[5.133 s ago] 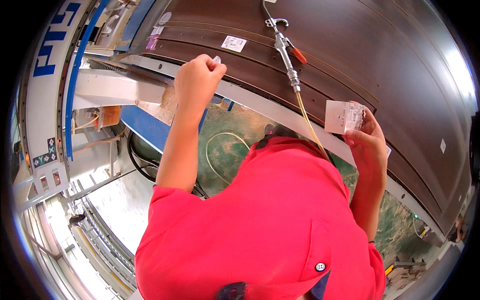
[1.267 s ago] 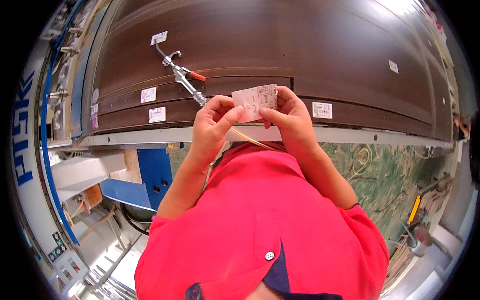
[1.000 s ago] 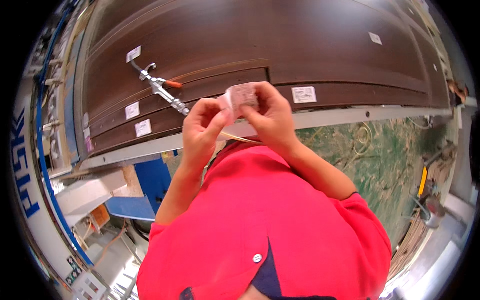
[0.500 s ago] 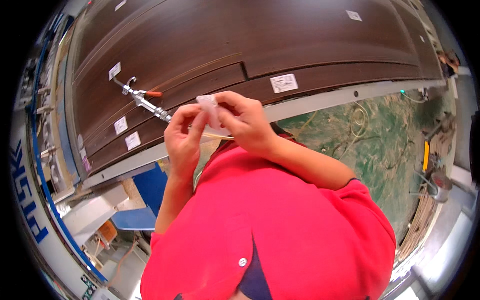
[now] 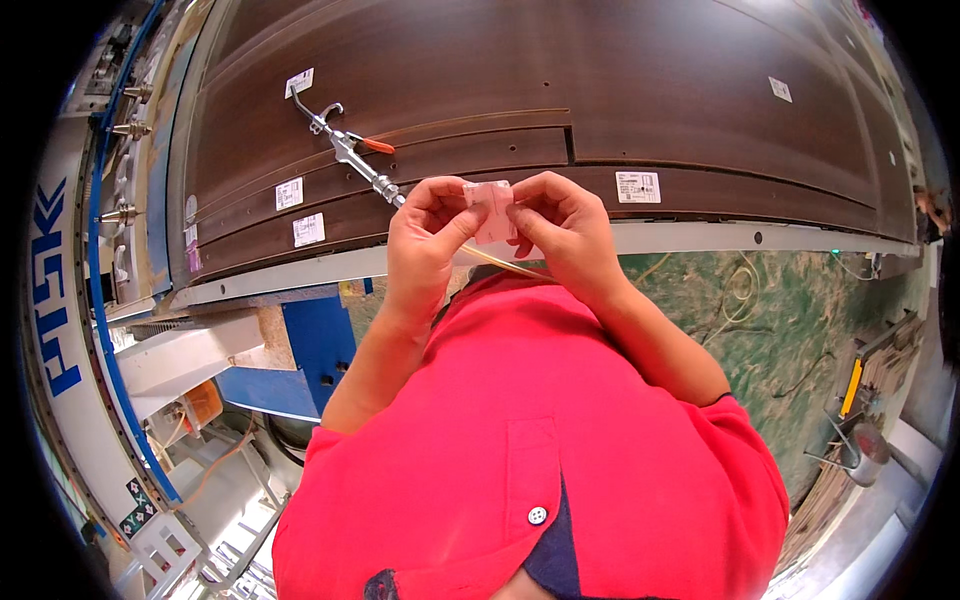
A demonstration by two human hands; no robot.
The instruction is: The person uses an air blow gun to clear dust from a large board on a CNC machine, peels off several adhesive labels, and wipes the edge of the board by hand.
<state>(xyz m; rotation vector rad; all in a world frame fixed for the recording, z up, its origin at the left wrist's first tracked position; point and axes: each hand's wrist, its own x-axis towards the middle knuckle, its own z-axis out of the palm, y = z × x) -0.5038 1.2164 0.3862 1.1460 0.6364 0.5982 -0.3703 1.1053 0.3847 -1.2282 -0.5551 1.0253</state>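
Between both hands is a small pinkish label (image 5: 492,222), spread flat in front of my body. My left hand (image 5: 422,245) pinches its left side, thumb on top. My right hand (image 5: 572,240) pinches its right edge between thumb and fingertips. Just beyond my left hand, a metal air blow gun (image 5: 350,155) with an orange lever lies across dark brown panels (image 5: 440,60). From the gun a clear yellowish hose (image 5: 503,263) runs beneath my hands. White printed labels (image 5: 638,187) are stuck on several panels.
A pale metal table edge (image 5: 700,237) runs between me and the panels. Left stands a machine with a white beam (image 5: 50,290) and a blue rail. Below the table sits a blue part (image 5: 318,340). Dusty green floor (image 5: 790,300) with a coiled hose lies to the right.
The label, earlier tilted and blurred, now lies flat and stretched between my hands. My left fingers have moved onto its left side. The whole view has shifted somewhat.
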